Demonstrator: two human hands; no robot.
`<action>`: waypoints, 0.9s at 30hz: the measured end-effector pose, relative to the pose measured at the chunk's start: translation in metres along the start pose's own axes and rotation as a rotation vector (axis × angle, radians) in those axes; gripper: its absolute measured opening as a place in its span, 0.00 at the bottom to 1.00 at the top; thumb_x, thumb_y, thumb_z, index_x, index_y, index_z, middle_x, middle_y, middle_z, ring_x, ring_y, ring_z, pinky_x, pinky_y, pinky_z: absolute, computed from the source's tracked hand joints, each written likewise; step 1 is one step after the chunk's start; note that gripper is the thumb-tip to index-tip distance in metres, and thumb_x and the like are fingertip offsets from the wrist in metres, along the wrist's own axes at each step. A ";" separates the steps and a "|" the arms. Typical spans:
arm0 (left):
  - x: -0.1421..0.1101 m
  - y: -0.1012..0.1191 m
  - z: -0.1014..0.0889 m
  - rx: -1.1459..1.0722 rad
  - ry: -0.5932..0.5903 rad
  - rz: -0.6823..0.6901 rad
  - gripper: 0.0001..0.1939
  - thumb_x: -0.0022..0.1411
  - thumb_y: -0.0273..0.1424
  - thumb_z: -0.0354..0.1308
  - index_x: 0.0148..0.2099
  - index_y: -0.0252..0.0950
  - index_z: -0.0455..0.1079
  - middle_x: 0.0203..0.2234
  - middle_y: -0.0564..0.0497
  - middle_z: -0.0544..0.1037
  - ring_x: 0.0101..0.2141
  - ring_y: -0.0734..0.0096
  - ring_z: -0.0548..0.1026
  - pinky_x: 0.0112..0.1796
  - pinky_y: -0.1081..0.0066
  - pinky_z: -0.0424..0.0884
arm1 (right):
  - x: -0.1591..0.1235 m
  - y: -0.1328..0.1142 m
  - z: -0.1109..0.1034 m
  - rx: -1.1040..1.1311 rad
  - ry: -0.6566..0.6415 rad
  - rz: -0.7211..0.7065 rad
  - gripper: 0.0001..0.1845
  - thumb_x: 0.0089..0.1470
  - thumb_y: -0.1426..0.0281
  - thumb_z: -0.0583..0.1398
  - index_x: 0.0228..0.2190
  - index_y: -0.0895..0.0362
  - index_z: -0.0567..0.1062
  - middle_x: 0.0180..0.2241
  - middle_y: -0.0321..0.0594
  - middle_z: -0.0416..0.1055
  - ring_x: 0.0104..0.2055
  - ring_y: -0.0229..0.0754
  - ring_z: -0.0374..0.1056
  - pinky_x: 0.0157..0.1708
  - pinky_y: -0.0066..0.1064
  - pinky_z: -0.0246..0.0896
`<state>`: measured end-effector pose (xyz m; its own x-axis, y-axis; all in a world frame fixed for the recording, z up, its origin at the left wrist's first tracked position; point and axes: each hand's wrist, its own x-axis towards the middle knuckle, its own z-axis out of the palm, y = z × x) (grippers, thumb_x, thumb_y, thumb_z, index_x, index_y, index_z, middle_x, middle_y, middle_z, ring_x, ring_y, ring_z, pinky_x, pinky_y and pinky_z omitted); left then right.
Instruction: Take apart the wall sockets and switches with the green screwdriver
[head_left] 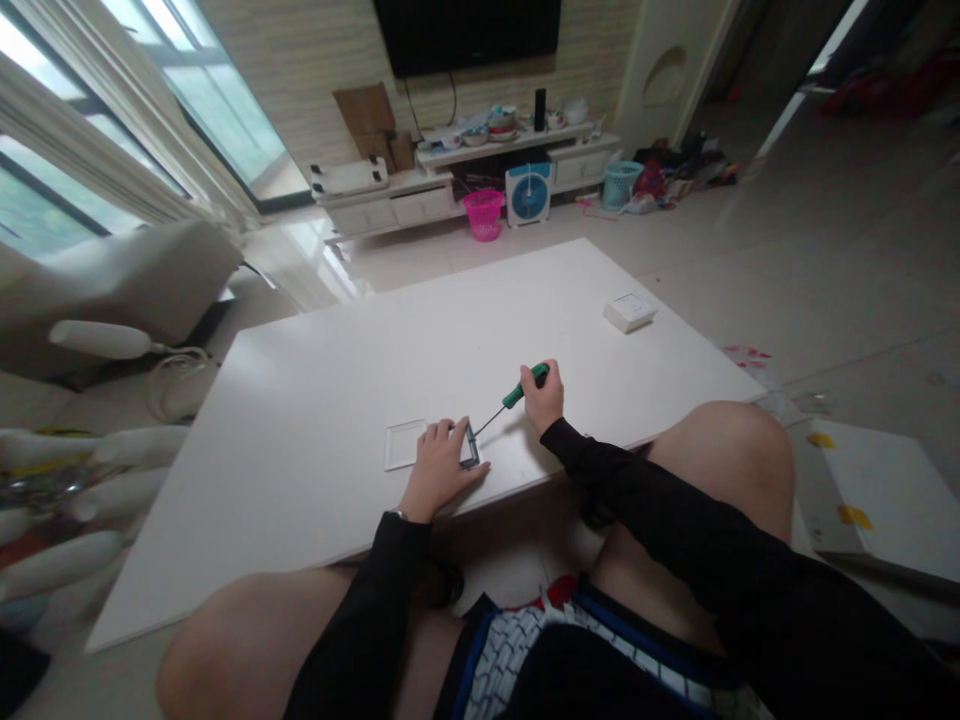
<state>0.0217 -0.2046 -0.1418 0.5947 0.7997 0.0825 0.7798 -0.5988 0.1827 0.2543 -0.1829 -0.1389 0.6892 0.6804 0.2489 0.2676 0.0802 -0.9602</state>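
Observation:
My right hand (545, 398) is wrapped round the green handle of a screwdriver (514, 396). Its thin metal shaft slants down to the left, and the tip meets the edge of a small frame-like wall socket piece (472, 452), grey and white. Fingers of my left hand (441, 462) press that piece against the white tabletop and hide much of it. Just left of it lies a flat white cover frame (400, 446), partly behind my left fingers. Farther off on the right side of the table sits a white wall socket (630, 311).
The white table (315, 400) spans the area before my knees. Beyond it stand a pink basket (484, 214), a blue fan (529, 196) and a light blue basket (622, 184) by a cluttered TV cabinet (421, 206). A white box (874, 490) is at lower right.

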 end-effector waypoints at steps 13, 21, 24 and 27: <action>0.001 0.001 -0.001 -0.028 -0.008 -0.014 0.42 0.61 0.50 0.65 0.70 0.37 0.59 0.56 0.39 0.69 0.56 0.44 0.67 0.56 0.50 0.65 | -0.002 0.023 0.000 -0.027 0.078 0.041 0.20 0.57 0.50 0.59 0.27 0.48 0.58 0.20 0.24 0.57 0.23 0.38 0.59 0.25 0.30 0.57; 0.000 0.004 -0.004 -0.045 -0.019 -0.021 0.42 0.61 0.50 0.66 0.70 0.35 0.59 0.56 0.39 0.70 0.55 0.45 0.66 0.57 0.49 0.65 | -0.006 -0.026 -0.007 -0.055 -0.019 -0.123 0.18 0.56 0.52 0.63 0.31 0.50 0.63 0.21 0.25 0.60 0.23 0.37 0.61 0.27 0.29 0.56; 0.000 0.004 -0.004 -0.046 -0.010 -0.020 0.42 0.61 0.50 0.66 0.70 0.37 0.59 0.56 0.39 0.69 0.55 0.44 0.66 0.57 0.49 0.65 | -0.018 -0.053 -0.009 -0.075 -0.100 -0.294 0.17 0.59 0.53 0.62 0.32 0.50 0.64 0.21 0.25 0.61 0.21 0.36 0.61 0.26 0.28 0.55; 0.000 0.004 -0.004 -0.038 -0.004 -0.017 0.42 0.61 0.51 0.66 0.70 0.38 0.58 0.56 0.40 0.69 0.56 0.44 0.66 0.57 0.50 0.65 | -0.027 -0.063 -0.009 -0.067 -0.110 -0.357 0.16 0.60 0.54 0.62 0.33 0.50 0.63 0.21 0.26 0.62 0.20 0.36 0.61 0.24 0.28 0.55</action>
<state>0.0242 -0.2069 -0.1376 0.5823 0.8094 0.0754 0.7818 -0.5830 0.2212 0.2253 -0.2128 -0.0837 0.4688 0.6927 0.5481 0.5243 0.2812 -0.8038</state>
